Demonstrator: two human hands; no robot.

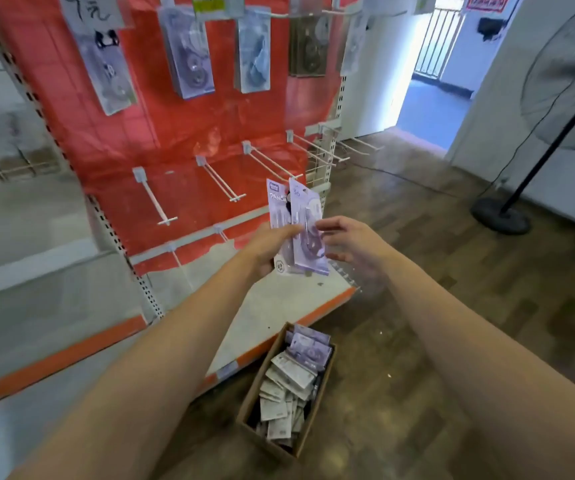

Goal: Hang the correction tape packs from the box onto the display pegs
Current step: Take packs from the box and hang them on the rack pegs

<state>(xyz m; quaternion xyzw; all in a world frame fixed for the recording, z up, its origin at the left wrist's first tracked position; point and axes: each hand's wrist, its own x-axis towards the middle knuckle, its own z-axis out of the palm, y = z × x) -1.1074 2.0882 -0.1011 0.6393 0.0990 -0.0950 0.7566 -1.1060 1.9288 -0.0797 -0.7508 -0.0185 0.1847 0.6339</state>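
My left hand (pixel 269 249) grips a few purple correction tape packs (pixel 296 223), held upright in front of the red display panel (pixel 189 140). My right hand (pixel 352 242) is just to their right, fingers relaxed, fingertips at the edge of the front pack. Bare white pegs (pixel 225 183) jut from the panel's lower row, the nearest one (pixel 272 162) just above the packs. More packs hang on the upper pegs (pixel 189 57). On the floor below stands a cardboard box (pixel 317 407) filled with several more packs (pixel 293 372).
A white shelf base with an orange edge (pixel 300 299) runs under the panel. A standing fan (pixel 521 188) is on the right, its cable trailing over the brown floor. An open doorway (pixel 431 98) lies behind it. Grey shelving (pixel 19 220) fills the left side.
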